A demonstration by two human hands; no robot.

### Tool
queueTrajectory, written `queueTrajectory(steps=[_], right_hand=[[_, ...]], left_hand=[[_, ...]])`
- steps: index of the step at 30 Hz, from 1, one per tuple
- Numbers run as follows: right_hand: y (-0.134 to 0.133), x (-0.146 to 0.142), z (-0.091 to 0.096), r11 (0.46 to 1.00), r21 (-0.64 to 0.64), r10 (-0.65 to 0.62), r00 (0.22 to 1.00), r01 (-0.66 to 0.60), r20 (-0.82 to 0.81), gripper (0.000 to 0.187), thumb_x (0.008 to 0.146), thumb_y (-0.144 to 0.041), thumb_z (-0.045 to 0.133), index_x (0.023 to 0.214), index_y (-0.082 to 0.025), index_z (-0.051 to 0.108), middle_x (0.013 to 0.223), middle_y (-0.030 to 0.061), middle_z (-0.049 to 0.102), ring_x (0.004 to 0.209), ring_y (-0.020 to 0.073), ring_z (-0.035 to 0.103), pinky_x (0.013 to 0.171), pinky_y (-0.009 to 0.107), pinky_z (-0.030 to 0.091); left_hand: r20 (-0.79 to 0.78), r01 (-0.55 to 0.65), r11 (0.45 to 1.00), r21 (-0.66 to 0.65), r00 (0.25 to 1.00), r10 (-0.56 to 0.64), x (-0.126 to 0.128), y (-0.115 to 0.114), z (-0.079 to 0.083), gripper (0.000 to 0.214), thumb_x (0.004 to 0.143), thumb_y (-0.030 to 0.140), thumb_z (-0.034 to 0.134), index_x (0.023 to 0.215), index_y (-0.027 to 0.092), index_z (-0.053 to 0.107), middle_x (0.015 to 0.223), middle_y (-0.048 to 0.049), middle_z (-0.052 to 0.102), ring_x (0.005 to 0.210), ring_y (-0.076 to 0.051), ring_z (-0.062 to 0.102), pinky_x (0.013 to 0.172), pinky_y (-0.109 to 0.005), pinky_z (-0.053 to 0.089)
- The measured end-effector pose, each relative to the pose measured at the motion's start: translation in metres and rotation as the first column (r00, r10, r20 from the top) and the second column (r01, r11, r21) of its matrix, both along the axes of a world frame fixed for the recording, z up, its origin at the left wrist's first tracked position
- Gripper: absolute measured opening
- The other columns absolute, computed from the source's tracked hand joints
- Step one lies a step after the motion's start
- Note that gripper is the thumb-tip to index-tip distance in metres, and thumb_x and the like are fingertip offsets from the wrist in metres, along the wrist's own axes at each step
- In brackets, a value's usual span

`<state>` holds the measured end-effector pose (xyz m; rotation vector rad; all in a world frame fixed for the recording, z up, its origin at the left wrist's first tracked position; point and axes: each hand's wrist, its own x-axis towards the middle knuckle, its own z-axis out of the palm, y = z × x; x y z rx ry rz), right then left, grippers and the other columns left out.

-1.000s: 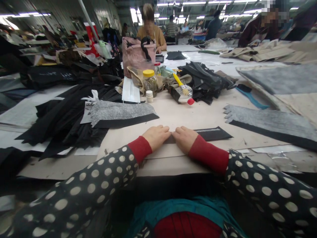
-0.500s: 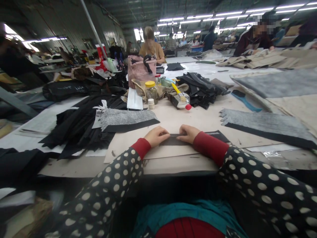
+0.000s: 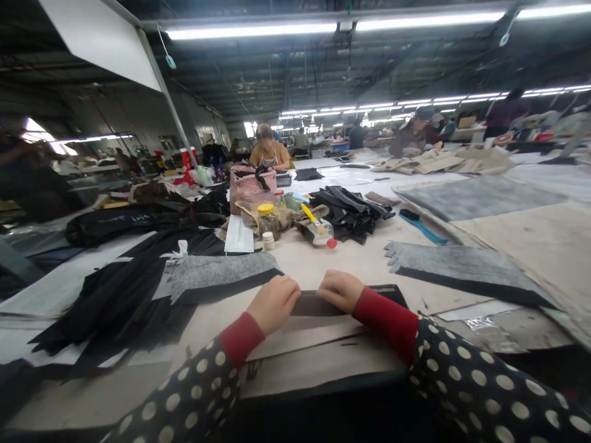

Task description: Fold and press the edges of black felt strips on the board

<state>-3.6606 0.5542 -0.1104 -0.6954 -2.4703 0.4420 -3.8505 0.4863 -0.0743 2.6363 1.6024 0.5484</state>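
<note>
A dark fabric strip [image 3: 318, 306] lies flat on pale board at the table's near side, with a narrow folded band along its far edge. At its left end my left hand [image 3: 276, 301] is closed, fingers bent and pinching the cloth. My right hand [image 3: 340, 289] is closed on the far edge of the same strip, a short span away, with its fingers curled down. The fingertips are partly hidden. Two grey-backed black fabric pieces lie farther out, one on the left [image 3: 221, 274] and one on the right [image 3: 462, 267].
Black strips [image 3: 124, 295] spread out at left. Beyond my hands stand a yellow-lidded jar [image 3: 268, 220], a small white bottle [image 3: 268, 240], a clear bottle [image 3: 318, 235] with a yellow brush, and a pink bag [image 3: 252, 187]. A blue-handled brush [image 3: 423, 227] lies at right. A co-worker [image 3: 270, 149] sits opposite.
The view has tilted up and turned slightly right, so the table appears lower. Both hands remain at the strip; the left hand now shows more of its back.
</note>
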Motion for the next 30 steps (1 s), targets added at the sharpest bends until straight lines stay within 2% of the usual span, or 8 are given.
queueTrajectory(steps=[6, 9, 13, 18, 21, 25, 27, 30], right_hand=[[0.013, 0.024, 0.024, 0.990, -0.064, -0.117, 0.990, 0.122, 0.078, 0.024, 0.080, -0.026, 0.041, 0.085, -0.015, 0.062, 0.080, 0.0057, 0.060, 0.074, 0.0142, 0.054, 0.069, 0.026, 0.042], [0.025, 0.047, 0.027, 0.977, -0.073, -0.188, 0.968, 0.202, 0.168, 0.027, 0.079, -0.022, 0.039, 0.096, -0.018, 0.060, 0.091, 0.0057, 0.062, 0.083, 0.0158, 0.055, 0.076, 0.028, 0.042], [0.043, 0.068, 0.040, 0.957, 0.037, -0.288, 0.944, 0.286, 0.162, 0.032, 0.078, -0.020, 0.036, 0.098, -0.016, 0.060, 0.088, 0.0069, 0.061, 0.083, 0.0159, 0.055, 0.077, 0.027, 0.043], [0.091, 0.073, 0.083, 0.860, 0.055, -0.509, 0.861, 0.507, 0.026, 0.031, 0.076, -0.019, 0.041, 0.099, -0.015, 0.061, 0.092, 0.0075, 0.061, 0.085, 0.0179, 0.055, 0.079, 0.031, 0.042], [0.146, 0.073, 0.122, 0.722, 0.019, -0.692, 0.722, 0.692, -0.006, 0.032, 0.077, -0.020, 0.043, 0.103, -0.016, 0.061, 0.096, 0.0095, 0.061, 0.089, 0.0217, 0.055, 0.076, 0.035, 0.042], [0.219, 0.071, 0.167, 0.597, 0.222, -0.788, 0.615, 0.771, -0.018, 0.041, 0.079, -0.023, 0.036, 0.113, -0.006, 0.053, 0.113, 0.0169, 0.053, 0.109, 0.0279, 0.044, 0.080, 0.037, 0.034], [0.232, 0.071, 0.173, 0.578, 0.295, -0.792, 0.610, 0.761, -0.021, 0.049, 0.079, -0.029, 0.028, 0.109, 0.000, 0.054, 0.108, 0.0196, 0.055, 0.106, 0.0261, 0.045, 0.077, 0.035, 0.034], [0.213, 0.071, 0.150, 0.622, 0.359, -0.762, 0.644, 0.696, 0.070, 0.047, 0.079, -0.036, 0.032, 0.108, -0.008, 0.057, 0.101, 0.0129, 0.059, 0.097, 0.0192, 0.051, 0.075, 0.031, 0.035]], left_hand=[[0.122, -0.039, 0.996, 0.079, 0.992, 0.030, -0.003, 0.026, 0.020, 0.021, 0.084, 0.024, 0.034, 0.072, 0.017, 0.050, 0.074, -0.0030, 0.052, 0.074, -0.015, 0.047, 0.069, -0.028, 0.039], [0.321, -0.145, 0.988, 0.050, 0.939, 0.122, -0.012, 0.051, 0.005, 0.023, 0.084, 0.030, 0.036, 0.071, 0.017, 0.050, 0.071, -0.0013, 0.051, 0.071, -0.014, 0.049, 0.066, -0.027, 0.040], [0.584, -0.322, 0.946, -0.033, 0.762, 0.280, -0.016, 0.073, -0.034, 0.025, 0.084, 0.034, 0.034, 0.084, 0.016, 0.052, 0.074, -0.0016, 0.055, 0.071, -0.014, 0.052, 0.065, -0.026, 0.042], [0.339, -0.110, 0.992, -0.069, 0.932, 0.127, -0.005, 0.070, -0.071, 0.015, 0.079, 0.024, 0.045, 0.083, 0.018, 0.058, 0.082, -0.0031, 0.058, 0.078, -0.015, 0.052, 0.072, -0.027, 0.042], [0.249, -0.093, 0.994, -0.057, 0.963, 0.105, -0.003, 0.069, -0.074, 0.015, 0.079, 0.020, 0.044, 0.082, 0.019, 0.059, 0.085, -0.0030, 0.058, 0.083, -0.015, 0.051, 0.076, -0.028, 0.041], [0.227, -0.101, 0.992, -0.075, 0.967, 0.116, -0.006, 0.072, -0.073, 0.017, 0.079, 0.018, 0.043, 0.083, 0.020, 0.059, 0.085, -0.0030, 0.057, 0.084, -0.015, 0.050, 0.077, -0.028, 0.041], [0.238, -0.090, 0.992, -0.085, 0.965, 0.107, -0.007, 0.074, -0.073, 0.017, 0.079, 0.018, 0.042, 0.083, 0.020, 0.059, 0.085, -0.0031, 0.056, 0.084, -0.015, 0.050, 0.077, -0.028, 0.041], [0.265, -0.060, 0.995, -0.083, 0.961, 0.080, -0.008, 0.076, -0.074, 0.017, 0.079, 0.018, 0.042, 0.082, 0.018, 0.059, 0.083, -0.0033, 0.056, 0.083, -0.016, 0.050, 0.077, -0.028, 0.041]])
